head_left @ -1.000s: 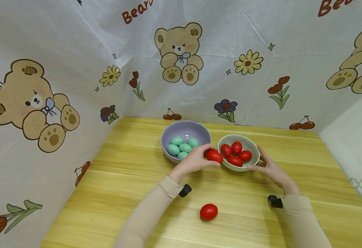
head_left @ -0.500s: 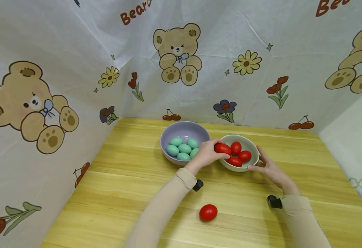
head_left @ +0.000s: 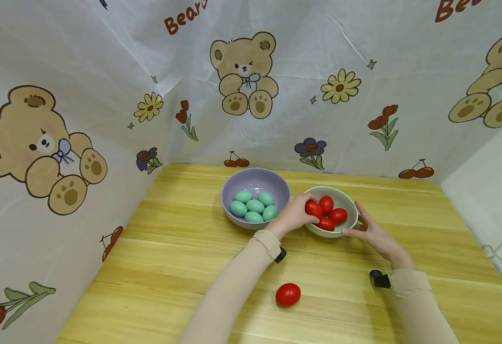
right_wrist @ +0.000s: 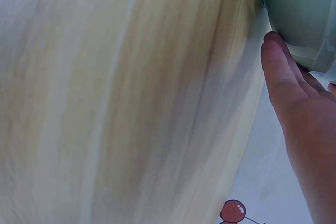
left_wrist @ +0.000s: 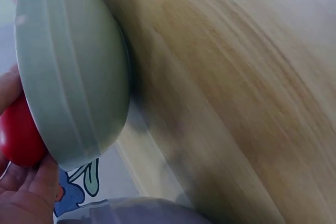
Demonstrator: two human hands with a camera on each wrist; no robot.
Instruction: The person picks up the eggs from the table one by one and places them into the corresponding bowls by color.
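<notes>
My left hand pinches a red egg at the left inner side of the pale green bowl. In the left wrist view, the thumb and fingers hold this egg against the bowl's rim. Three more red eggs show inside the bowl. My right hand grips the bowl's right side, thumb near the front rim and fingers along the outer wall. One red egg lies alone on the table, nearer to me and between the forearms.
Left of the pale green bowl stands a purple bowl holding several mint-green eggs. Both bowls are on a wooden table. A bear-patterned cloth hangs behind the table and along its left side.
My left hand has carried its red egg rightward, from beside the pale green bowl to inside its left rim. The right hand has kept its grip on the bowl.
</notes>
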